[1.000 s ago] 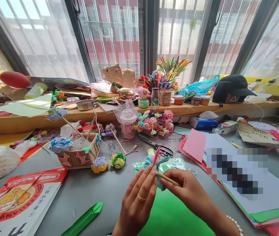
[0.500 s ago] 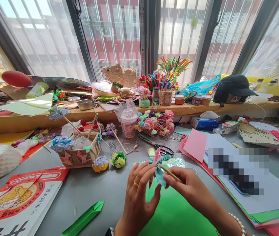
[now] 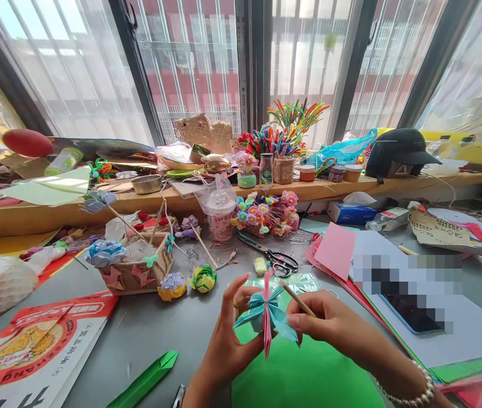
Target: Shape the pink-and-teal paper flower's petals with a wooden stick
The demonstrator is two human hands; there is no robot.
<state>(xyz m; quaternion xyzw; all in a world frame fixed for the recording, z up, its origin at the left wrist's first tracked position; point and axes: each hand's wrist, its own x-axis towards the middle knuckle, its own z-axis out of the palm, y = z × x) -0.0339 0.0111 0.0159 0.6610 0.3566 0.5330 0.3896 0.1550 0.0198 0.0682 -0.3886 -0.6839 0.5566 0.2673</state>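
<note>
My left hand (image 3: 226, 339) is closed around a folded paper flower (image 3: 267, 310), thumb below and fingers behind it. The flower has light-blue petals spread to the sides and a narrow pleated pink strip running upright through its centre. In my right hand (image 3: 329, 322) a thin wooden stick (image 3: 299, 300) slants up to the left, its tip near the upper right blue petal. The right thumb and fingertips also touch the lower right blue petal. Beneath both hands lies a green paper sheet (image 3: 304, 377). A folded green paper strip (image 3: 145, 379) rests to the left.
Black-handled scissors (image 3: 281, 260) lie behind the hands. Two finished paper flowers (image 3: 203, 279) sit beside a cardboard box (image 3: 134, 272) of paper flowers. At right, a phone (image 3: 413, 311) rests on stacked coloured paper (image 3: 470, 317). A pink-patterned cup (image 3: 222, 221) stands at the back.
The paper flower has turned so that its front with the pink strip faces me. My left hand has shifted its hold, and the right hand has moved slightly right and down.
</note>
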